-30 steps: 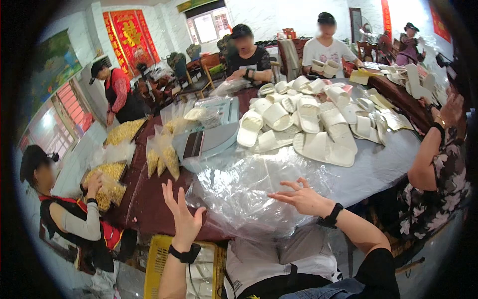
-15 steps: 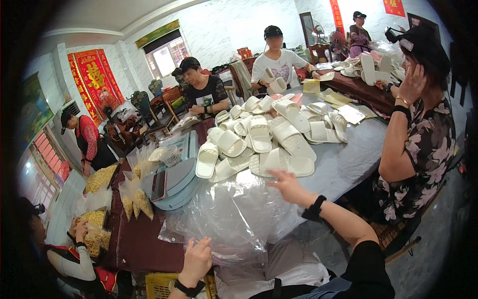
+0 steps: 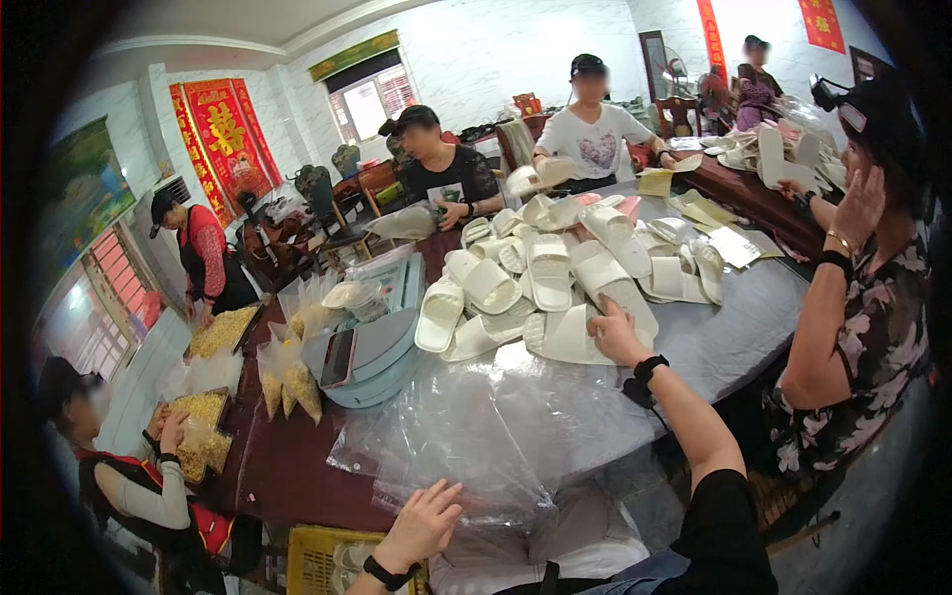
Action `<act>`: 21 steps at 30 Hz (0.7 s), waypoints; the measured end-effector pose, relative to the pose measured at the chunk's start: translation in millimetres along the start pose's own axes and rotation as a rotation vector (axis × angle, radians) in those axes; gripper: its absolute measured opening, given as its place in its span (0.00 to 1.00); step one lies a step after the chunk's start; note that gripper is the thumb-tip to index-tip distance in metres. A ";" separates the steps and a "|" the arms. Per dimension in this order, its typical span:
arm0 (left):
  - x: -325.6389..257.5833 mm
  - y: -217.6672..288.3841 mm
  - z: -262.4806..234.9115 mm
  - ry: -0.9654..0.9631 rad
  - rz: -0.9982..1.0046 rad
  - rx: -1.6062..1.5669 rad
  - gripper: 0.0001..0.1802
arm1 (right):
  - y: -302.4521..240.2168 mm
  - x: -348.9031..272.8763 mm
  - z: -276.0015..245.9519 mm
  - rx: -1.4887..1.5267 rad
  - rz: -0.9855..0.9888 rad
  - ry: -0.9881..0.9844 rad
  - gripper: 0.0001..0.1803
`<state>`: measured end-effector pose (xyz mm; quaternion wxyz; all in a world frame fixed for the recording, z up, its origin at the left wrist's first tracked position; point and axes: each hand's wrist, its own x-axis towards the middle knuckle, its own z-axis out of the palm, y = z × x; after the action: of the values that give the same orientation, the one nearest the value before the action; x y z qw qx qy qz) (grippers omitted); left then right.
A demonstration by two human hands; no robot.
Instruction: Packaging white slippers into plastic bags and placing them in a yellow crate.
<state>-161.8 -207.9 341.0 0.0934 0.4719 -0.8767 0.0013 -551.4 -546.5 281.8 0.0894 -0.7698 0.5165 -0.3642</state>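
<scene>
Right grip [image 3: 623, 337]: fingers at the near edge of the pile of white slippers [image 3: 547, 270], on or over the foremost slipper [image 3: 561, 337], right of centre in the frame. Closed on it or merely touching: cannot tell. Left grip [image 3: 424, 523]: lower centre, fingers loosely extended over the near edge of the clear plastic film [image 3: 456, 426]; whether it pinches the film, cannot tell.

Change: half a second ago the right grip is short of the pile, above the film; now it is at the slippers. At one second back both are raised, fingers spread.

Counter [image 3: 297, 466]: dark red cover at left, grey covering [image 3: 739, 322] at right. Grey-blue device [image 3: 382, 365] left of the pile; bags of yellow pieces [image 3: 296, 382] beside it. Yellow crate [image 3: 307, 557] at lower edge.

Room: red hanging [image 3: 226, 139], upper left; window [image 3: 367, 104], upper centre; co-worker in white [image 3: 600, 139] beyond the pile.
</scene>
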 end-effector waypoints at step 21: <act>-27.9 -21.2 -2.3 0.685 -0.658 0.051 0.15 | 15.4 -38.8 -42.3 0.449 0.045 0.223 0.11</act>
<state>-128.9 -196.4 336.9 0.3608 0.6992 -0.5990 0.1485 -598.1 -509.9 286.1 0.2089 -0.6739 0.4465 -0.5504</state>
